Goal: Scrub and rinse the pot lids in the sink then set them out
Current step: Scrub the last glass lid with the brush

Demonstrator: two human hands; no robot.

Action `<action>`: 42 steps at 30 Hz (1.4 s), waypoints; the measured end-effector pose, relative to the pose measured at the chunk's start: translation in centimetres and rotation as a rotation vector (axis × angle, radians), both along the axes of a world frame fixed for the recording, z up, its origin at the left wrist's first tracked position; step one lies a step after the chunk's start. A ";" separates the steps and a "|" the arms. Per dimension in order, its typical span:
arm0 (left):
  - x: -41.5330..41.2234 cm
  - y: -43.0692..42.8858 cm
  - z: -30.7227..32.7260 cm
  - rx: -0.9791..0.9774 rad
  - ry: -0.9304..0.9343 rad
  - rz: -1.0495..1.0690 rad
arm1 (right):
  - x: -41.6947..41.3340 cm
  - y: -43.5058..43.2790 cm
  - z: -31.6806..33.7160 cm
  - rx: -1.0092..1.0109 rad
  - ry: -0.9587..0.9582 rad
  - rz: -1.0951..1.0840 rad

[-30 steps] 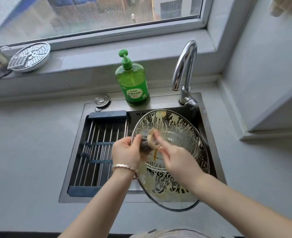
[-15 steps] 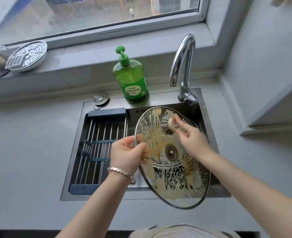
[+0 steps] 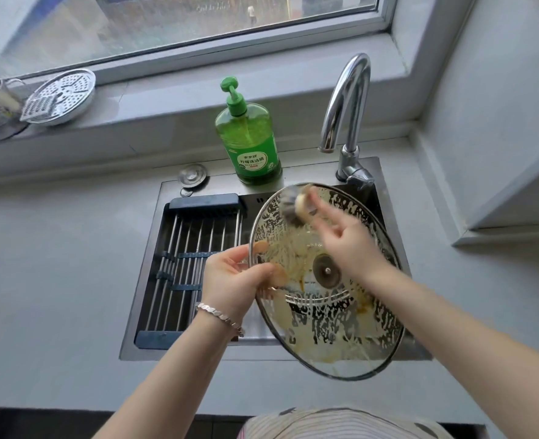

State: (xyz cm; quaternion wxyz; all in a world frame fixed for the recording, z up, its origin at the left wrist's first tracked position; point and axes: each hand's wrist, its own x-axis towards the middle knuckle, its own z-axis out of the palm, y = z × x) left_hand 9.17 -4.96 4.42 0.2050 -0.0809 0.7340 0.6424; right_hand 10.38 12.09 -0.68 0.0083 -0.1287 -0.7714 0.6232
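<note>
Head view: soap bottle (image 3: 249, 144) and faucet (image 3: 345, 103) stand just behind the lid (image 3: 328, 331).

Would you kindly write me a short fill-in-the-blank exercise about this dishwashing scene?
The left hand grips the glass lid while the right hand rubs a scrubber on it over the ____.
The soap bottle is ____ in colour.
The drying rack sits to the person's ____ of the lid.
Missing words: sink, green, left.
</note>
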 end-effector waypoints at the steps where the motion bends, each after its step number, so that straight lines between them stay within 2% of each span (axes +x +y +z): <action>1: 0.0 0.0 0.1 -0.006 0.006 0.000 | -0.6 0.8 -0.4 0.026 -0.040 -0.075; 3: 0.1 0.2 0.2 -0.015 0.007 0.000 | -0.4 0.0 -0.2 0.036 -0.036 -0.057; 6: 0.1 -0.3 0.3 -0.002 -0.015 0.000 | 2.0 -3.0 0.7 -0.054 0.056 0.200; 7: 0.0 -0.7 0.2 0.004 -0.022 0.006 | 2.0 -2.5 0.3 -0.023 0.057 0.207; 11: 0.3 -1.2 0.1 0.001 -0.028 0.027 | -1.0 2.7 -2.3 0.189 -0.110 -0.109; 12: 0.3 -1.0 0.1 -0.004 -0.029 0.031 | -0.8 2.5 -2.4 0.206 -0.121 -0.099; 16: 0.2 -1.0 -0.2 0.006 -0.060 0.068 | 2.1 -1.2 -1.5 0.136 -0.046 0.177; 17: 0.1 -1.4 -0.2 0.010 -0.068 0.076 | 2.0 -0.5 -1.8 0.165 -0.052 0.168; 21: -0.3 -2.1 -0.1 0.020 -0.071 0.075 | 0.1 3.4 -3.2 0.298 -0.214 -0.101; 26: -1.5 -2.5 -0.2 0.034 -0.105 0.093 | 2.9 -2.8 -1.0 0.108 -0.136 0.238; 27: -1.7 -2.9 -0.2 0.036 -0.105 0.094 | 2.6 -2.3 -1.2 0.138 -0.131 0.239; 30: -2.6 -4.0 -0.3 0.050 -0.092 0.091 | 0.5 0.6 -2.3 0.310 -0.245 -0.010; 31: -2.9 -4.1 -0.4 0.052 -0.093 0.088 | 0.3 0.2 -2.1 0.304 -0.258 -0.038; 35: -4.1 -5.1 -1.1 0.040 -0.106 0.072 | 3.5 -7.5 0.0 0.061 -0.128 0.249; 37: -4.7 -6.1 -1.3 0.051 -0.107 0.070 | 4.0 -8.2 -0.1 0.105 -0.125 0.302; 41: -6.0 -7.4 -1.5 0.058 -0.098 0.058 | 1.9 -6.3 -1.6 0.123 -0.264 -0.003; 42: -6.3 -7.5 -1.7 0.055 -0.101 0.056 | 1.8 -7.2 -1.1 0.095 -0.252 -0.003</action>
